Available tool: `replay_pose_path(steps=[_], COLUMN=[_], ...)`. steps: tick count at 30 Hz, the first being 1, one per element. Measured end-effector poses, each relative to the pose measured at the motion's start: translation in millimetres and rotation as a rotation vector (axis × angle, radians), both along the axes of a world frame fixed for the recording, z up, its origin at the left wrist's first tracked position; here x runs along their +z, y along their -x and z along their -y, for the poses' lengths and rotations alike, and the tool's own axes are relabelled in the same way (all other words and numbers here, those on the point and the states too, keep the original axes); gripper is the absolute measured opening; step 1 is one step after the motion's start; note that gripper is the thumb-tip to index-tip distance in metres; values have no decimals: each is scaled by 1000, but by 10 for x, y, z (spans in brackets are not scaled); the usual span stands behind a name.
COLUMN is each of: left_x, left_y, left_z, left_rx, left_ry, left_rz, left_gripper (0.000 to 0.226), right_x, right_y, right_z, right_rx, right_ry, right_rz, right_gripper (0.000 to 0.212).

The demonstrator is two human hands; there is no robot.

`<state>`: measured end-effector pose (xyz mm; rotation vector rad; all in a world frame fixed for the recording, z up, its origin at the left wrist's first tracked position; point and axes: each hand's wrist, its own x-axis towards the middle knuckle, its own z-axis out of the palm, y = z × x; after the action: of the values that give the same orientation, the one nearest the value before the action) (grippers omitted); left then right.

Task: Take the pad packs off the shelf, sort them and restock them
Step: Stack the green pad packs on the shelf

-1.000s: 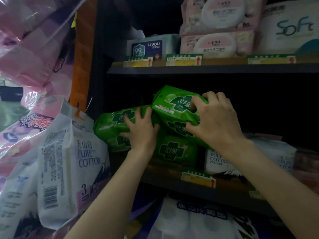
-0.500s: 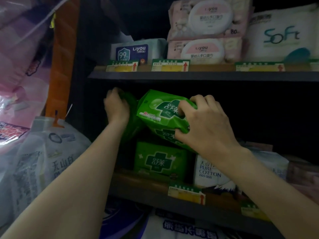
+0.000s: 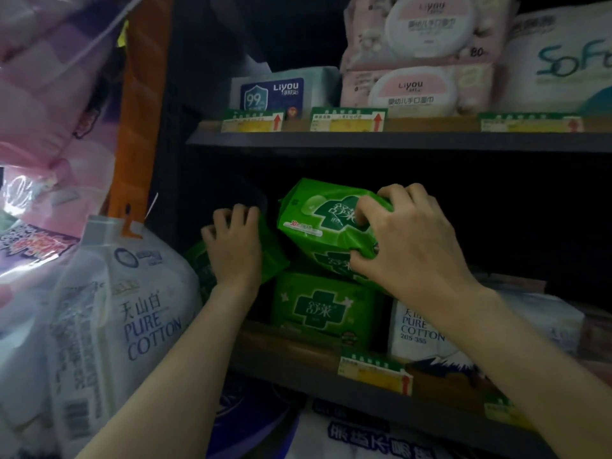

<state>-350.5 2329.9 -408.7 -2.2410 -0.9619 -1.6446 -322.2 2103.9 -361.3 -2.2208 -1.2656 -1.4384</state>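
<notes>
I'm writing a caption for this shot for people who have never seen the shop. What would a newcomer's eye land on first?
The bright green pad pack at the centre, tilted and gripped by the right hand over another green pack standing on the shelf. Just left, the left hand grips a darker green pack. A big white Pure Cotton bag fills the lower left.

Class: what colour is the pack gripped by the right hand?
Bright green with a darker green cross logo; the pack shows best in the head view.
</notes>
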Motion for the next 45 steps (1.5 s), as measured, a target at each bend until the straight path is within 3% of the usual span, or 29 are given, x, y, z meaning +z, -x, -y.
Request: replay_pose_path(steps=[3,11,20,26,28,31,34,38,41,43,45], left_x=[36,-386,-73,-312,-425,-507,-470,-505,-499,-498,-503], left_y=[-58,-55,-329,-214,-219,-301,-398,-374,-113,57,150], left_z=[0,411,100,270,465,654,834,950,768,630,527], left_rx=[-15,-103,-110,-41,-122,-270,-341,-516,-687,-662,-567], left_ry=[146,548,461,323,262,376,441,277,386,424,540], left_rz=[-121,-57,-304,-247,-349,-526,-570,-497,-276,-32,79], left_gripper=[50,79,67,77,72,66,61,53,53,46,38], right_x=[-33,-89,-131,-113,-119,-139,-116,-57,-43,-13,34], right_y=[-34,-54,-17,-66,-64,-29,-25,-57,-42,14,98], right_z=[-40,-99,-90,42,48,38,74,119,114,101,64], right_rx=[-8,30,55,20,6,8,3,-14,12,54,127], right_ry=[-11,-93,-59,-102,-119,-112,-101,-41,-36,-58,-97], right_rz=[19,81,65,87,84,90,76,44,23,-5,-63], right_gripper=[45,46,44,45,46,47,47,47,47,43,38])
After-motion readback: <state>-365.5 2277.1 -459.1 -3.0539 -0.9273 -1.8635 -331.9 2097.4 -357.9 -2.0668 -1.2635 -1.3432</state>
